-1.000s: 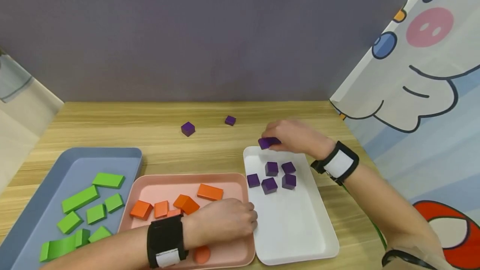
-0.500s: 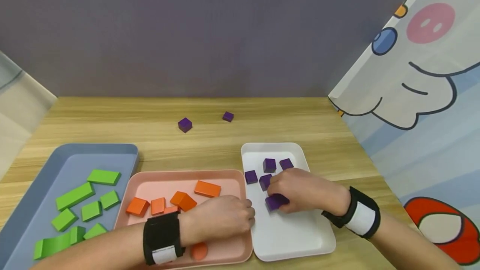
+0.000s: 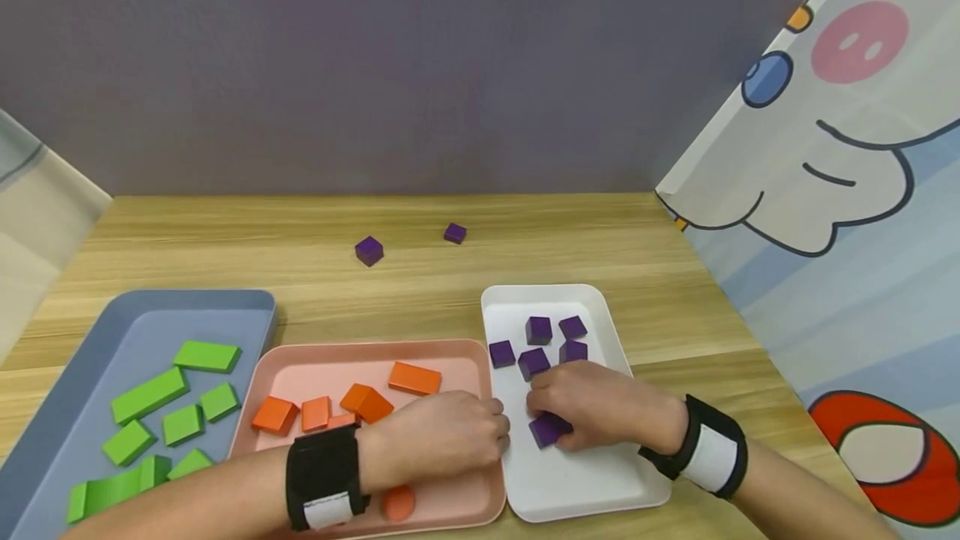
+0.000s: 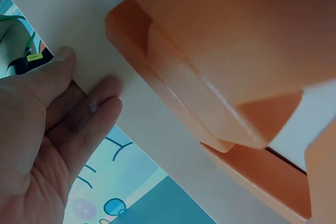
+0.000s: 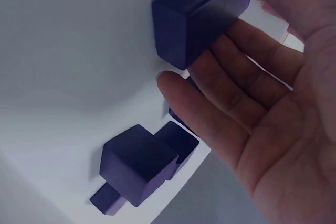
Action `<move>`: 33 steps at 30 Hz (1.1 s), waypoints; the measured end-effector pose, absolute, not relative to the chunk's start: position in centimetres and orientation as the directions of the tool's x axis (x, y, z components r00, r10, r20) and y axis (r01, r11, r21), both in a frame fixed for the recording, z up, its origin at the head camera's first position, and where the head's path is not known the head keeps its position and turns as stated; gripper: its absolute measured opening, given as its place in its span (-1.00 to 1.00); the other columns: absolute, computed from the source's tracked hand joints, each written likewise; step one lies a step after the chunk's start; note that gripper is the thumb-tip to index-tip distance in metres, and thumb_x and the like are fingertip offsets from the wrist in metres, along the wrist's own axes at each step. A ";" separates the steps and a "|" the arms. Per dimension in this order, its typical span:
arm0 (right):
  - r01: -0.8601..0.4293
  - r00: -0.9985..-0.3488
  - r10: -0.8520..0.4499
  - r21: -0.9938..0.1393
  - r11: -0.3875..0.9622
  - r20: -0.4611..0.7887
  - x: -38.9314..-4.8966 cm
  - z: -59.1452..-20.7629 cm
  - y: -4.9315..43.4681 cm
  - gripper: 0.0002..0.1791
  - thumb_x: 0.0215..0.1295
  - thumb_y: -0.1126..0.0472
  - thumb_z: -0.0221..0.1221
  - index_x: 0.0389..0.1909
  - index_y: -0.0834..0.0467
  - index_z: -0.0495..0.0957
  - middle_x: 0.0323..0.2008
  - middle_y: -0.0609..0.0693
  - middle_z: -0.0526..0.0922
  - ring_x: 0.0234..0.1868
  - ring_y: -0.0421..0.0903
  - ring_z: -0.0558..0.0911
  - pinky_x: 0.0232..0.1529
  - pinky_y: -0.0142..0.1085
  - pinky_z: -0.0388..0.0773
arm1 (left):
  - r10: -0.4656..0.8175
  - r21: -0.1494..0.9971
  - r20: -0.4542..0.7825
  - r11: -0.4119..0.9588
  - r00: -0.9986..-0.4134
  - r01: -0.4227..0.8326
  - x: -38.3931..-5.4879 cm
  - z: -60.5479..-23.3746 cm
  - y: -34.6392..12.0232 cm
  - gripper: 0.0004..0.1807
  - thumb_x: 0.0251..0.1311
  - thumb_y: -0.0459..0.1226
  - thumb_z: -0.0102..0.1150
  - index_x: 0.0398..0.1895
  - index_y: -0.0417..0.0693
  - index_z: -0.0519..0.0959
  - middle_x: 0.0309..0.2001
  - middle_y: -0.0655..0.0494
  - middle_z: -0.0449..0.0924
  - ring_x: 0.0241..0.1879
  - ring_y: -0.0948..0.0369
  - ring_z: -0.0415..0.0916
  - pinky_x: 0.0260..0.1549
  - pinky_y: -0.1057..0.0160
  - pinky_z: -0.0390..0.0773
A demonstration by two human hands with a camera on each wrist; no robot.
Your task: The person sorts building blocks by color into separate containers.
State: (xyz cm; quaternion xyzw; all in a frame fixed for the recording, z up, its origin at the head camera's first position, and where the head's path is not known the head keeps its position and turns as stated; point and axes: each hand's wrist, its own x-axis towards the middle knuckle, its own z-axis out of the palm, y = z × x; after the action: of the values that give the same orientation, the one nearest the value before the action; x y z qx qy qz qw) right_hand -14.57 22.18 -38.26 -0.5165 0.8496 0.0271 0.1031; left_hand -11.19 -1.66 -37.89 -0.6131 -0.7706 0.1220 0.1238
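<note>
My right hand (image 3: 600,407) is low inside the white tray (image 3: 592,494). It holds a purple block (image 3: 548,430) between thumb and fingers. In the right wrist view that block (image 5: 191,22) sits against the tray floor, with the thumb above it and the index finger reaching past its lower edge. Several purple cubes (image 3: 538,330) stand just beyond the hand. My left hand (image 3: 438,438) rests at the right side of the pink tray (image 3: 480,357), its fingers loosely bent. In the left wrist view nothing shows between its thumb and fingertips (image 4: 111,88).
Orange blocks (image 3: 415,378) lie in the pink tray, partly hidden by the left arm. A blue-grey tray (image 3: 195,300) at left holds several green blocks (image 3: 150,394). Two purple pieces, a cube (image 3: 369,251) and a smaller block (image 3: 454,233), lie on the wooden table (image 3: 315,273) behind.
My right hand has carried the purple block from above the white tray's far edge down into it, then slightly nearer me. The left hand has stayed in place.
</note>
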 end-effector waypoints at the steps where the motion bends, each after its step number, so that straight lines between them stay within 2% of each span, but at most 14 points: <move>1: -0.882 -0.447 -0.870 -0.056 0.467 -0.206 -14.5 -38.3 22.1 -0.69 -0.14 0.05 0.46 -0.38 -0.09 0.55 -0.47 -0.30 0.47 -0.42 -0.37 0.41 -0.36 -0.48 0.43 | 0.975 -0.343 0.045 0.219 -0.217 0.913 -11.2 -37.9 -1.7 -0.87 0.24 -0.18 0.22 -0.34 0.37 0.63 -0.40 0.43 0.55 -0.40 0.43 0.41 -0.51 0.53 0.38; 9: -0.861 -0.458 -0.855 -0.117 0.495 -0.244 -15.9 -36.0 21.5 -0.67 -0.05 -0.04 0.47 -0.30 -0.05 0.60 -0.38 -0.27 0.57 -0.36 -0.38 0.45 -0.33 -0.45 0.49 | 0.977 -0.373 0.044 0.211 -0.210 0.904 -11.3 -37.9 -1.7 -0.89 0.25 -0.17 0.20 -0.33 0.35 0.64 -0.41 0.42 0.57 -0.40 0.42 0.42 -0.51 0.53 0.39; 16: -0.905 -0.414 -0.908 -0.076 0.417 -0.057 -19.6 -33.0 19.7 -0.78 0.10 0.04 0.41 -0.30 -0.01 0.61 -0.37 -0.16 0.60 -0.37 -0.31 0.49 -0.34 -0.38 0.51 | 0.977 -0.356 0.030 0.207 -0.210 0.911 -11.3 -37.9 -1.7 -0.88 0.25 -0.18 0.20 -0.35 0.35 0.62 -0.41 0.43 0.55 -0.39 0.43 0.40 -0.53 0.54 0.32; 21: -0.901 -0.420 -0.907 -0.115 0.418 -0.002 -23.2 -31.7 17.8 -0.81 0.20 0.12 0.34 -0.20 0.06 0.64 -0.29 -0.08 0.66 -0.28 -0.19 0.61 -0.24 -0.32 0.58 | 0.976 -0.331 0.039 0.216 -0.215 0.919 -11.2 -38.0 -1.5 -0.87 0.24 -0.20 0.20 -0.38 0.35 0.61 -0.42 0.43 0.53 -0.40 0.42 0.40 -0.54 0.52 0.31; 27: -0.846 -0.513 -0.858 -0.176 0.503 0.014 -28.6 -31.9 15.7 -0.82 0.24 0.20 0.31 -0.15 0.11 0.65 -0.19 -0.01 0.73 -0.19 -0.07 0.69 -0.12 -0.27 0.62 | 0.978 -0.358 0.048 0.205 -0.201 0.911 -11.2 -38.0 -1.2 -0.86 0.25 -0.21 0.19 -0.36 0.34 0.63 -0.43 0.42 0.55 -0.40 0.42 0.40 -0.52 0.53 0.36; 33: -0.745 -0.638 -0.766 -0.188 0.640 -0.080 -33.3 -33.9 13.6 -0.74 0.27 0.14 0.29 -0.05 0.10 0.66 -0.06 0.03 0.74 -0.08 -0.02 0.69 -0.03 -0.21 0.61 | 0.978 -0.366 0.040 0.206 -0.206 0.908 -11.0 -37.9 -1.4 -0.85 0.26 -0.20 0.19 -0.34 0.37 0.63 -0.42 0.43 0.57 -0.39 0.42 0.41 -0.50 0.54 0.37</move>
State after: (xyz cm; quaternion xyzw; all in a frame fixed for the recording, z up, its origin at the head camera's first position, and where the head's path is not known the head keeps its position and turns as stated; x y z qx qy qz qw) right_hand -33.26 13.60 -33.91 -0.4187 0.9023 -0.0689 0.0761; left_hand -10.99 -1.39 -37.88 -0.6162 -0.7650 0.1322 0.1324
